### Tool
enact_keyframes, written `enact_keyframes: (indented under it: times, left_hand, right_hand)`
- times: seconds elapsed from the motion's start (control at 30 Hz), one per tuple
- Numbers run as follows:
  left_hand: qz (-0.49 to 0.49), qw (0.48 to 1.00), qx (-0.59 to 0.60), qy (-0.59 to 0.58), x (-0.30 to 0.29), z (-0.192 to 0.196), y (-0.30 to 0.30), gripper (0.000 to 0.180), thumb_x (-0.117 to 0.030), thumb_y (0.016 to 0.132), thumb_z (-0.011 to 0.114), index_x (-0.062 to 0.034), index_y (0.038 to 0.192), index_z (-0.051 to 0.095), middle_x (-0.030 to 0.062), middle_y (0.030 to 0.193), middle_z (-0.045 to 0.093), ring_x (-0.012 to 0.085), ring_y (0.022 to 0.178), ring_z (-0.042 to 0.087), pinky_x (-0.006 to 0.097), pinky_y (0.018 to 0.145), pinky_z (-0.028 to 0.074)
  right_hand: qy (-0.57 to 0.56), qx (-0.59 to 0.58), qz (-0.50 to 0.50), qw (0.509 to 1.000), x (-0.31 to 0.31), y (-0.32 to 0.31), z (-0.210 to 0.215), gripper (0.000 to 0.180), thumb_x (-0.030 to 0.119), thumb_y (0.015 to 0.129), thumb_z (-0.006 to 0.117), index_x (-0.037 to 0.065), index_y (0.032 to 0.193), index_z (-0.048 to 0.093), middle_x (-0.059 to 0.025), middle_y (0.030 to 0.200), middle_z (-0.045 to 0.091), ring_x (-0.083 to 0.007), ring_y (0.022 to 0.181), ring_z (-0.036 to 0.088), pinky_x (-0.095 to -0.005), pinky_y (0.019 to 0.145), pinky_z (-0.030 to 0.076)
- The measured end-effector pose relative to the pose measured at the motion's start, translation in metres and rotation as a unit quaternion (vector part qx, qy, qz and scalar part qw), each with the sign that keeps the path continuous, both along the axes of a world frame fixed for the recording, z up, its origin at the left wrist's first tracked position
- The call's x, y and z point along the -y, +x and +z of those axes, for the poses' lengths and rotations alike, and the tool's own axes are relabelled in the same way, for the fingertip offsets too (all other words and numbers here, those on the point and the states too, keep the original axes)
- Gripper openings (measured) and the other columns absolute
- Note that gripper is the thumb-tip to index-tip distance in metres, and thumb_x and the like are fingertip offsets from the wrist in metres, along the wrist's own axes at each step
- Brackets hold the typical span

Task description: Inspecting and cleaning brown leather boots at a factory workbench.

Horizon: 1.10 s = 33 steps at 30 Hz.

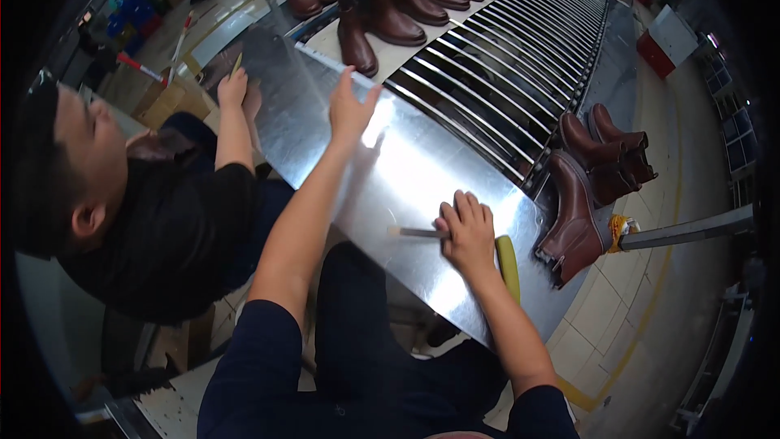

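My left hand [351, 110] reaches over the far side of the metal table [357, 203], thumb and fingers apart and holding nothing. Just beyond its fingertips a dark brown ankle boot [355, 39] stands at the end of a row of boots. Lower on the tabletop rests my right hand [468, 236], its fingers closed around a slim, flat brush-like tool [421, 233] whose pale tip points left. Its exact kind is hard to make out. Beside my right wrist lies a yellow-green curved, tube-shaped thing [508, 267].
Metal rollers [504, 73] run away from the table, with several boots along their left side. More brown boots [573, 211] lie at the right edge, near a metal bar [691, 230]. At left a co-worker [162, 203] holds a thin yellowish stick [237, 63].
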<state>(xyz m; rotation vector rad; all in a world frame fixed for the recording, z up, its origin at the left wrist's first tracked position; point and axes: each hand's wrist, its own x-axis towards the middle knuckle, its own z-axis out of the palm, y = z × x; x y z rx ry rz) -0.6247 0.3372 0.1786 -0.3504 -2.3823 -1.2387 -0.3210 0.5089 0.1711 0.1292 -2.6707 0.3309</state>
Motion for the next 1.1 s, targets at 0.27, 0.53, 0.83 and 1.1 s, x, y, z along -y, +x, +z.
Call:
enact_keyframes:
  times: [0.27, 0.53, 0.83, 1.1]
  left_hand:
    - [0.076, 0.987, 0.066, -0.126, -0.004, -0.046, -0.174, 0.109, -0.055, 0.077, 0.083, 0.0071, 0.152, 0.034, 0.0353, 0.132, 0.06, 0.05, 0.125, 0.057, 0.051, 0.108, 0.045]
    - [0.191, 0.963, 0.153, -0.114, -0.073, -0.05, -0.233, 0.122, -0.043, 0.074, 0.086, -0.0003, 0.161, 0.011, 0.0311, 0.14, 0.054, 0.0485, 0.123, 0.06, 0.051, 0.108, 0.049]
    - [-0.128, 0.869, 0.128, 0.461, -0.009, 0.021, -0.145, 0.068, -0.009, 0.074, 0.088, -0.0051, 0.13, 0.049, 0.0102, 0.117, 0.066, 0.0232, 0.1, 0.067, 0.036, 0.092, 0.055]
    - [-0.171, 0.892, 0.171, 0.383, 0.031, 0.053, 0.098, 0.076, -0.011, 0.085, 0.078, -0.0066, 0.152, 0.041, 0.0081, 0.132, 0.06, 0.0234, 0.118, 0.061, 0.035, 0.103, 0.047]
  right_hand:
    - [-0.077, 0.041, 0.007, 0.996, 0.001, -0.01, 0.007, 0.029, 0.015, 0.092, 0.068, -0.001, 0.116, 0.063, -0.0235, 0.131, 0.059, -0.0401, 0.127, 0.055, -0.0536, 0.103, 0.044]
    - [-0.089, 0.068, -0.023, 0.993, -0.011, -0.017, 0.009, 0.032, 0.015, 0.089, 0.071, 0.0, 0.117, 0.063, -0.0204, 0.132, 0.059, -0.0407, 0.128, 0.055, -0.0552, 0.109, 0.042]
    - [-0.094, 0.069, 0.008, 0.993, -0.007, -0.016, -0.01, 0.031, 0.014, 0.091, 0.068, 0.0, 0.118, 0.063, -0.0222, 0.134, 0.057, -0.043, 0.129, 0.053, -0.0569, 0.108, 0.04]
    - [-0.121, 0.04, -0.022, 0.992, -0.022, -0.006, 0.0, 0.02, 0.012, 0.088, 0.066, 0.0, 0.102, 0.061, -0.0225, 0.118, 0.058, -0.0436, 0.115, 0.056, -0.0551, 0.101, 0.042]
